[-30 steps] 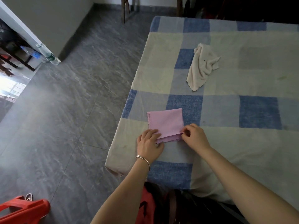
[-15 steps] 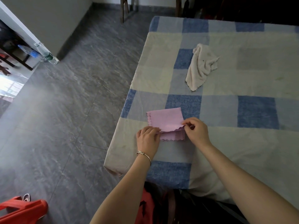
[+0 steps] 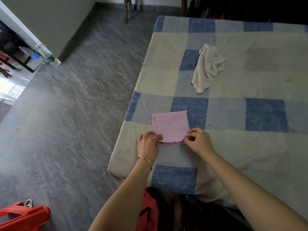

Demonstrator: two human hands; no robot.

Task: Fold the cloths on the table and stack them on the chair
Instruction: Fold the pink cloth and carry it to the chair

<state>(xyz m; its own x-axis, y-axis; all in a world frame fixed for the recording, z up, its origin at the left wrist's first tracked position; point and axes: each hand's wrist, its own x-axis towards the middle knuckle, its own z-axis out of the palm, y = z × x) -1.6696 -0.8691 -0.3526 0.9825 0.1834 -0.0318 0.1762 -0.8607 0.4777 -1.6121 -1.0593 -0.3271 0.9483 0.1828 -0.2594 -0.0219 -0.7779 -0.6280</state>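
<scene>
Pinched grips were recorded at both near corners of the pale pink, scallop-edged microfibre cloth. The near-left corner was held under the curled fingers of the left hand, and the near-right corner was nipped between thumb and fingertips of the right hand.

The cloth was found folded and lying flat near the near-left corner of the table, which was covered by a blue-and-cream checked tablecloth. Its body extended to the far side of both hands, and the gripped edge ran left to right between them. A lower layer was seen protruding slightly at the near edge, so the layers were judged not yet squared.

A crumpled off-white towelling cloth was noted unfolded, well apart to the far right and nearer the right hand.

A red plastic item was observed on the floor at near left, on the left hand's side. Whether it was the chair could not be told.
</scene>
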